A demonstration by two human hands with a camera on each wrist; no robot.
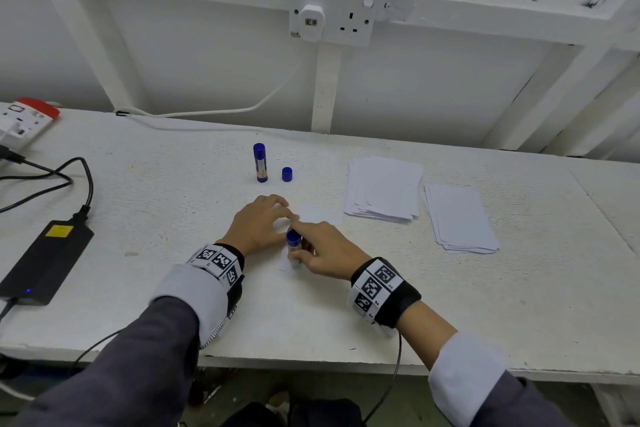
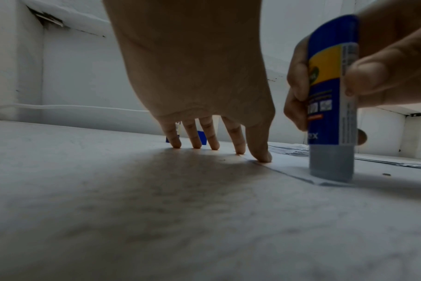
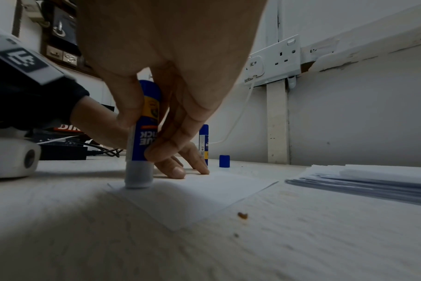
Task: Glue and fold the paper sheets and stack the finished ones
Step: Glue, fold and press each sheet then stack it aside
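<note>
A white paper sheet (image 1: 320, 213) (image 3: 204, 192) lies flat on the table between my hands. My right hand (image 1: 320, 253) (image 3: 156, 117) grips a blue glue stick (image 1: 293, 246) (image 2: 332, 106) (image 3: 143, 133) held upside down, its tip pressed on the sheet's near corner. My left hand (image 1: 263, 224) (image 2: 204, 95) has straight spread fingers; the thumb tip and a fingertip rest on the sheet's left edge. Two stacks of paper sheets lie to the right: a nearer-centre stack (image 1: 382, 189) and a farther-right stack (image 1: 459, 217).
A second capped glue stick (image 1: 260, 163) (image 3: 204, 144) stands behind the sheet, with a loose blue cap (image 1: 287, 174) (image 3: 224, 161) beside it. A black power adapter (image 1: 48, 258) with cables lies at far left. A wall socket (image 1: 332, 15) sits above the table.
</note>
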